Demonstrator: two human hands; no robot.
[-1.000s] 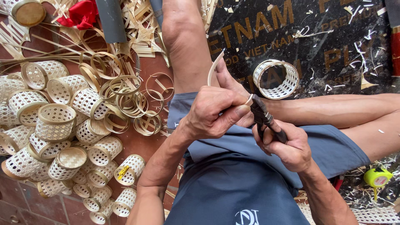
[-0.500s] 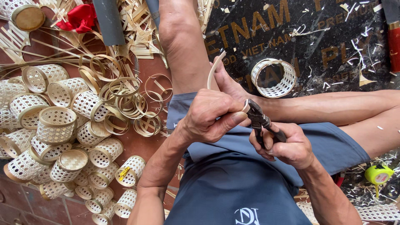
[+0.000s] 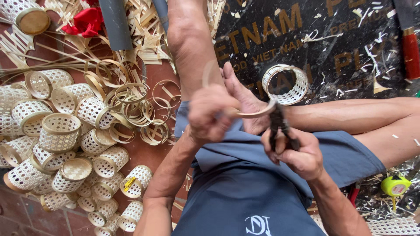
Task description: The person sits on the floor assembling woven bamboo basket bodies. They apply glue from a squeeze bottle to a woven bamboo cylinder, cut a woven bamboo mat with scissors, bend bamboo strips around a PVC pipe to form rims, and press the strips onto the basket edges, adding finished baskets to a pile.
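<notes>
Left hand (image 3: 212, 113) is closed in a grip on a thin bamboo strip (image 3: 253, 114), bent into a loop over the person's lap. Right hand (image 3: 294, 155) is closed around the handles of dark pliers (image 3: 278, 126); the plier tips meet the strip just right of the left hand. A bare foot (image 3: 243, 98) lies directly behind the strip and partly hides the loop's far side.

Taking the strip as landmark: just beyond and to its right, a small woven bamboo ring (image 3: 286, 84) rests on a dark printed mat (image 3: 341, 43), strewn with pale shavings. To its left, loose bamboo hoops (image 3: 131, 105) lie on the red floor; further left, a heap of woven cylindrical baskets (image 3: 57, 135). Far upper left, a red cloth (image 3: 87, 22) among strip offcuts. Lower right, a yellow tape measure (image 3: 395, 185).
</notes>
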